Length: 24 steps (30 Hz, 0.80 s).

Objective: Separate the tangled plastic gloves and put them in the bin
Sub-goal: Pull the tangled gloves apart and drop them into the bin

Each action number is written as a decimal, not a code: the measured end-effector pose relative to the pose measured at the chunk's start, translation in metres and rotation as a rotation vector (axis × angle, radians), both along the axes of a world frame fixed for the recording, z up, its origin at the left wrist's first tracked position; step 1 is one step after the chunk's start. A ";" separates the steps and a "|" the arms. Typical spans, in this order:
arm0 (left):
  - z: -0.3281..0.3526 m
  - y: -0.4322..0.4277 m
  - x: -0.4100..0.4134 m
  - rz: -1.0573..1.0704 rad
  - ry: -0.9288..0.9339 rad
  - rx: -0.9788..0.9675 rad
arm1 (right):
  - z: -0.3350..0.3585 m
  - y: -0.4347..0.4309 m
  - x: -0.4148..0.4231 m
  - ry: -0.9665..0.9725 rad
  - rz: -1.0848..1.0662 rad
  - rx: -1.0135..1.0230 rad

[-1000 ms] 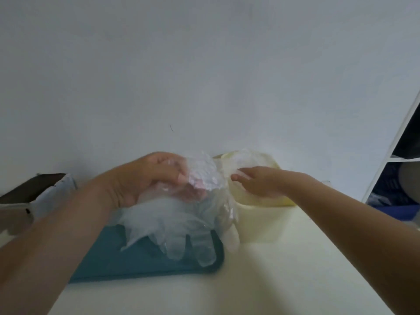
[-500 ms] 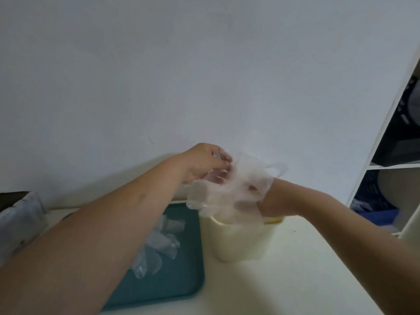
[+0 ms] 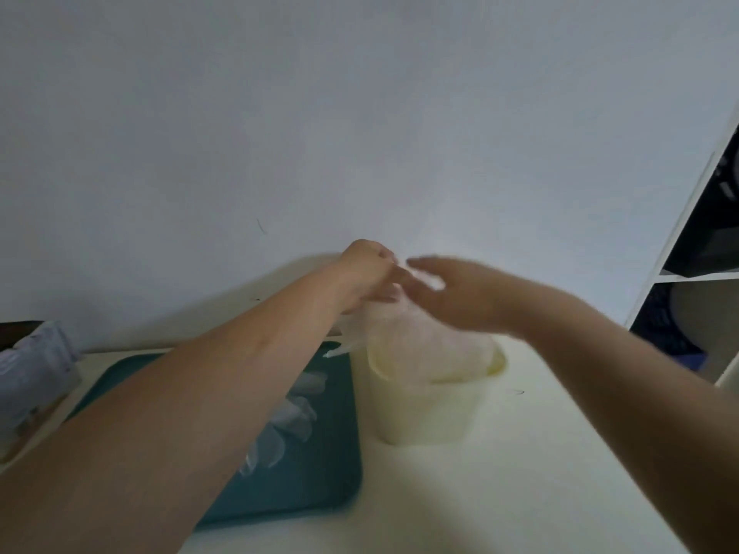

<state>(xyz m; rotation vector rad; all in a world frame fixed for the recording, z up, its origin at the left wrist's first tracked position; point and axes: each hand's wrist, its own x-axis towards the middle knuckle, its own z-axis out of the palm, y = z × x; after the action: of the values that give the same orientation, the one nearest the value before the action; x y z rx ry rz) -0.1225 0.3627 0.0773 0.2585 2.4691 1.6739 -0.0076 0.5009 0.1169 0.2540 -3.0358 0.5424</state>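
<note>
Above the bin [image 3: 424,409], my left hand [image 3: 366,269] pinches a glove [image 3: 386,325] so it hangs inside; my right hand [image 3: 460,293], fingers straight, seems to steady it.

A plain pale wall [image 3: 360,113] is filling most of the view, dimly lit. A cream counter [image 3: 540,473] is meeting its base, and a white shelf unit [image 3: 696,275] is standing at the right edge.
</note>
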 end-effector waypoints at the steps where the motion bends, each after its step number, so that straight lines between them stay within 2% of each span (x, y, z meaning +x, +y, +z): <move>1: 0.000 -0.005 0.000 0.028 0.016 0.018 | -0.014 -0.008 -0.004 -0.132 0.003 0.028; 3: 0.001 -0.017 0.000 0.112 0.103 -0.019 | -0.037 -0.015 -0.014 -0.259 -0.057 0.121; 5: 0.000 -0.033 0.004 0.151 0.181 -0.074 | -0.049 -0.020 -0.025 -0.296 -0.089 0.154; 9: -0.010 -0.054 0.023 -0.035 0.188 -0.213 | -0.056 -0.026 -0.044 -0.353 -0.042 0.199; 13: -0.012 -0.059 0.039 -0.151 0.298 -0.306 | -0.066 -0.026 -0.057 -0.419 -0.001 0.431; 17: -0.011 -0.049 0.051 -0.276 0.341 -0.490 | -0.085 -0.030 -0.068 -0.466 0.034 0.613; 20: -0.018 -0.038 0.062 -0.374 0.240 -0.647 | -0.079 -0.032 -0.062 -0.456 0.042 0.561; 24: -0.017 -0.027 0.069 -0.382 0.176 -0.784 | -0.057 -0.022 -0.045 -0.482 0.045 0.345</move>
<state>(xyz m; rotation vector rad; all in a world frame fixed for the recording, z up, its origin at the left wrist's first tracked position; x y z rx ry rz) -0.0539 0.3355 0.0599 0.7232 2.7403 0.4951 -0.0523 0.4786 0.0597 0.2319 -3.5937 0.0774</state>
